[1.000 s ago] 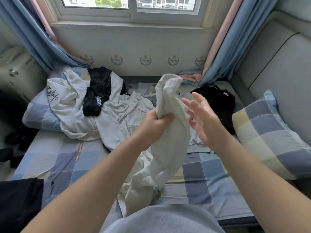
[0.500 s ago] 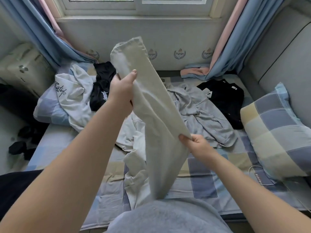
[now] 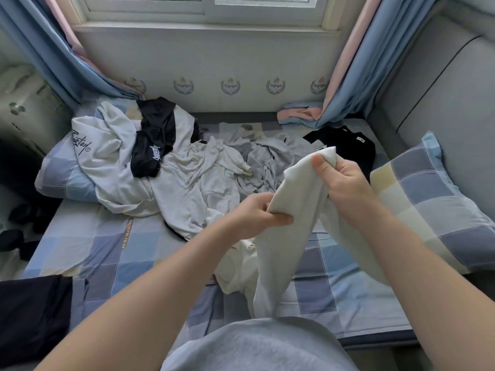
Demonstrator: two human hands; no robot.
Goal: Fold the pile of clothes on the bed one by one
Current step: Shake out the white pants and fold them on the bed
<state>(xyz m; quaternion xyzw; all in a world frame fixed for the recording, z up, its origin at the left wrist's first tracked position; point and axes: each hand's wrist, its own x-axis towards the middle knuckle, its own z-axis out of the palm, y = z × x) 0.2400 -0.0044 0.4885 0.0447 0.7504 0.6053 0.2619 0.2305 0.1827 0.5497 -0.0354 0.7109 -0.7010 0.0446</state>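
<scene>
Closest, at the bottom of the frame, is the person's grey top (image 3: 254,346). Just past it, in the lower middle, the cream garment (image 3: 284,253) hangs down. Its bottom end lies bunched on the checked bed (image 3: 107,253).

It looks soft, light and floppy. I think it will droop wherever nobody holds it, and it will not break or slip much. A good place to hold it is at a corner or along an edge, not in the middle. Then it can hang flat before it is laid down to fold.

Both bare arms reach forward from the bottom corners of the frame. The left hand (image 3: 257,215) is in the middle of the frame, with its fingers curled tight round a bunched edge of the garment. The right hand (image 3: 345,180) is a little higher and to the right. Its thumb and fingers pinch the top corner. So both hands are clamped on the same garment, near each other, with a short bit of cloth between them.

Farther back, in the middle and left of the frame, the pile of clothes (image 3: 203,180) waits unfolded. It has a white hoodie (image 3: 107,156) with a black garment (image 3: 155,140) lying on top. A black shirt (image 3: 345,143) lies to the upper right, behind the right hand. A checked pillow (image 3: 428,204) sits at the right edge.
</scene>
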